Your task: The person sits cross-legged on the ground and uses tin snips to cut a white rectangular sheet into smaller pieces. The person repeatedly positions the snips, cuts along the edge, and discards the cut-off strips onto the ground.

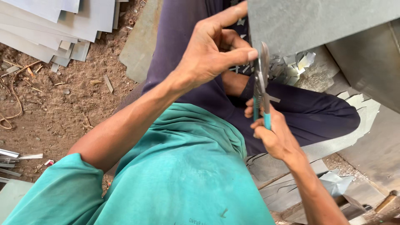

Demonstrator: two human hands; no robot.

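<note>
The right hand gripped teal-handled snips cutting the grey sheet's near edge, which the left hand pinched.

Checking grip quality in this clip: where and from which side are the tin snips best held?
By the teal handles, from below, as the right hand does. The tin snips stand upright, blades up at the grey sheet's edge by the left hand.

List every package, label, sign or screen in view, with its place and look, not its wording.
No packages, signs or screens in view.
Small print on the teal shirt: bottom edge of the picture, a short dark line, upside down.
Small red-and-white scrap: on the dirt at left; whether it is a label cannot be told.
</note>
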